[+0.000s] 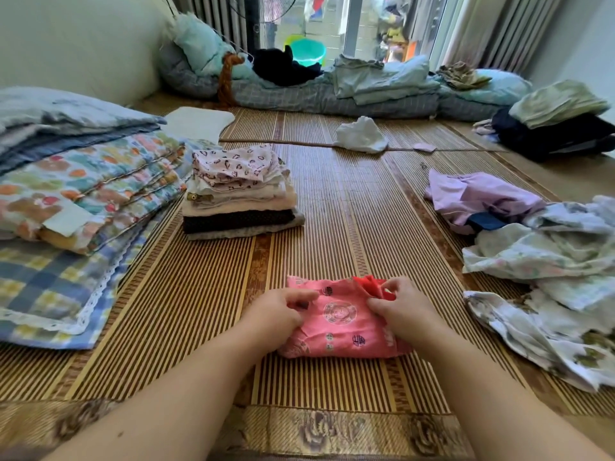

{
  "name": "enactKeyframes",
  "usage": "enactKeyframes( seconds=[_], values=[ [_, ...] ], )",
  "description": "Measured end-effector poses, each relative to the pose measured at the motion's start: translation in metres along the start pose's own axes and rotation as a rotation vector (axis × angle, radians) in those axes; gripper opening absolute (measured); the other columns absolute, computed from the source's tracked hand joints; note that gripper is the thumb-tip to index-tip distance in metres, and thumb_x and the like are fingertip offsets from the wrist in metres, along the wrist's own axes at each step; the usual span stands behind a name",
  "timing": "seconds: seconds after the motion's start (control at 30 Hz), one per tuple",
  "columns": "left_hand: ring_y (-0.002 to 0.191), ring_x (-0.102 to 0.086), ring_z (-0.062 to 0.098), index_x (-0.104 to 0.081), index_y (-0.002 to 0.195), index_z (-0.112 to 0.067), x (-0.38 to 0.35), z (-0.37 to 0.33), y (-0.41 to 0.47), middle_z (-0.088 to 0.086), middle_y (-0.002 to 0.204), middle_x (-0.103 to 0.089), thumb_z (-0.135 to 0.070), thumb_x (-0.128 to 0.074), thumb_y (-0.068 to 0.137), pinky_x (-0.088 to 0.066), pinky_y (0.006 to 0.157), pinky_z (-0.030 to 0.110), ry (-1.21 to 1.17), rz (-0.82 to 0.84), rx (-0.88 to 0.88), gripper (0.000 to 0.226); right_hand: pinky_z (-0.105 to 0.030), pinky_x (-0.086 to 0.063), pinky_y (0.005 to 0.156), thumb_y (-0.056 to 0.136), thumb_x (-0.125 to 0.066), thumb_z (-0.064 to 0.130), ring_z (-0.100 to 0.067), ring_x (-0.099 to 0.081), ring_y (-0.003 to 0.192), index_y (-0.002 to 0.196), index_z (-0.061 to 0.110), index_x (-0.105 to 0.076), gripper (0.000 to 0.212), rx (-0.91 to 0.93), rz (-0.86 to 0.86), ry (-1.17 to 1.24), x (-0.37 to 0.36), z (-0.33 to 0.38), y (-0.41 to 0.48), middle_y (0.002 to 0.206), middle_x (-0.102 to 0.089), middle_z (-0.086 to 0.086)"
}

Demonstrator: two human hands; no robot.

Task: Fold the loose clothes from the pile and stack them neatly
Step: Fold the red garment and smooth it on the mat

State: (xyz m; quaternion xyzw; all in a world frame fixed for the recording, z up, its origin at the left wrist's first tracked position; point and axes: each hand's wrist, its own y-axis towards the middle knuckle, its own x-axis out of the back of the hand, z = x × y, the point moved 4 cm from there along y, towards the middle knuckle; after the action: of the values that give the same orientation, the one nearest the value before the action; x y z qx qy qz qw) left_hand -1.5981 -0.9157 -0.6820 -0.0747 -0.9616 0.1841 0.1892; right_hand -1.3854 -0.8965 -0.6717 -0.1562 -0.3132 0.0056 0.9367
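A small pink garment (339, 319) with round printed emblems lies folded on the bamboo mat in front of me. My left hand (278, 311) holds its left edge with curled fingers. My right hand (401, 309) pinches its upper right corner, where a red lining shows. A neat stack of folded clothes (238, 194), topped by a pink heart-print piece, stands farther back to the left. The loose pile (545, 261) of pale floral and lilac clothes lies to the right.
Folded quilts and a checked blanket (66, 207) fill the left side. A crumpled white cloth (361, 134) lies mid-mat. Bedding and pillows (332, 88) line the far edge by the window. Dark and green clothes (555, 124) sit at far right.
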Motion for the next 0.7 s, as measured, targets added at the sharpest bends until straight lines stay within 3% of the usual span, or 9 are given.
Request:
enactKeyframes(
  seconds=[0.03,0.1,0.2,0.27,0.33,0.43,0.5,0.63,0.7],
  values=[
    [0.074,-0.062,0.025,-0.064,0.116,-0.037,0.000,0.001,-0.002,0.002,0.120,-0.057,-0.003,-0.053,0.092,-0.057,0.078,0.045,-0.026,0.023,0.021,0.043,-0.041,-0.060,0.072,0.093,-0.059,0.024,-0.020,-0.067,0.084,0.129,0.029,-0.044,0.039,0.014,0.029,0.064,0.000,0.001,-0.003,0.100,-0.057,0.003],
    [0.070,-0.063,0.020,-0.061,0.121,-0.033,0.002,0.002,-0.003,0.004,0.122,-0.056,-0.004,-0.052,0.093,-0.057,0.070,0.034,-0.002,0.032,0.028,0.042,-0.036,-0.060,0.062,0.097,-0.051,0.016,-0.018,-0.068,0.070,0.132,0.038,-0.046,0.042,0.045,0.131,0.212,0.001,0.005,-0.008,0.108,-0.058,-0.002],
    [0.061,-0.060,0.012,-0.052,0.133,-0.028,0.007,0.002,-0.005,0.001,0.115,-0.058,-0.005,-0.050,0.094,-0.051,0.056,0.023,0.028,0.020,-0.009,0.047,-0.028,-0.056,0.054,0.099,-0.045,0.009,-0.019,-0.070,0.065,0.104,0.027,-0.073,0.034,0.040,0.272,0.344,0.002,0.009,-0.016,0.115,-0.062,-0.011],
    [0.063,-0.059,0.014,-0.050,0.136,-0.027,0.011,0.001,-0.007,0.001,0.114,-0.058,-0.002,-0.050,0.092,-0.049,0.057,0.026,0.015,0.022,-0.043,0.050,-0.031,-0.058,0.058,0.096,-0.050,0.009,-0.023,-0.072,0.073,0.097,0.022,-0.076,0.028,0.044,0.304,0.343,0.002,0.009,-0.016,0.111,-0.066,-0.012],
    [0.063,-0.059,0.014,-0.048,0.138,-0.024,0.016,-0.001,-0.010,0.001,0.113,-0.060,0.000,-0.050,0.091,-0.049,0.056,0.026,-0.007,0.006,-0.067,0.053,-0.031,-0.058,0.063,0.088,-0.064,0.009,-0.023,-0.073,0.079,0.109,0.022,-0.070,0.025,0.069,0.351,0.337,-0.001,0.012,-0.017,0.111,-0.066,-0.011],
    [0.058,-0.060,0.011,-0.045,0.140,-0.021,0.029,-0.004,-0.018,0.002,0.113,-0.060,0.002,-0.051,0.090,-0.049,0.053,0.024,-0.050,-0.044,-0.111,0.056,-0.034,-0.059,0.069,0.074,-0.076,0.003,-0.026,-0.073,0.086,0.123,0.023,-0.060,0.056,0.058,0.384,0.325,-0.009,0.016,-0.015,0.117,-0.061,-0.011],
    [0.053,-0.059,0.010,-0.045,0.141,-0.022,0.039,-0.005,-0.027,0.003,0.112,-0.060,0.004,-0.051,0.088,-0.049,0.048,0.022,-0.116,-0.063,-0.148,0.059,-0.039,-0.060,0.069,0.072,-0.075,-0.001,-0.032,-0.072,0.086,0.126,0.023,-0.058,0.062,0.062,0.379,0.375,-0.011,0.025,-0.014,0.117,-0.062,-0.015],
    [0.061,-0.064,0.022,-0.054,0.132,-0.031,0.078,-0.018,-0.038,0.004,0.103,-0.069,0.002,-0.054,0.088,-0.057,0.060,0.040,-0.278,-0.189,-0.223,0.055,-0.034,-0.058,0.058,0.073,-0.072,-0.007,-0.032,-0.073,0.080,0.123,0.025,-0.060,0.060,0.170,0.366,0.420,-0.010,0.077,-0.008,0.111,-0.066,-0.013],
    [0.061,-0.064,0.023,-0.054,0.130,-0.037,0.104,-0.036,-0.034,0.006,0.096,-0.070,-0.001,-0.054,0.089,-0.057,0.063,0.047,-0.213,-0.253,-0.287,0.054,-0.031,-0.057,0.055,0.076,-0.070,-0.008,-0.026,-0.074,0.076,0.122,0.029,-0.060,0.061,0.253,0.337,0.372,-0.007,0.117,0.000,0.108,-0.068,-0.007]
  ],
)
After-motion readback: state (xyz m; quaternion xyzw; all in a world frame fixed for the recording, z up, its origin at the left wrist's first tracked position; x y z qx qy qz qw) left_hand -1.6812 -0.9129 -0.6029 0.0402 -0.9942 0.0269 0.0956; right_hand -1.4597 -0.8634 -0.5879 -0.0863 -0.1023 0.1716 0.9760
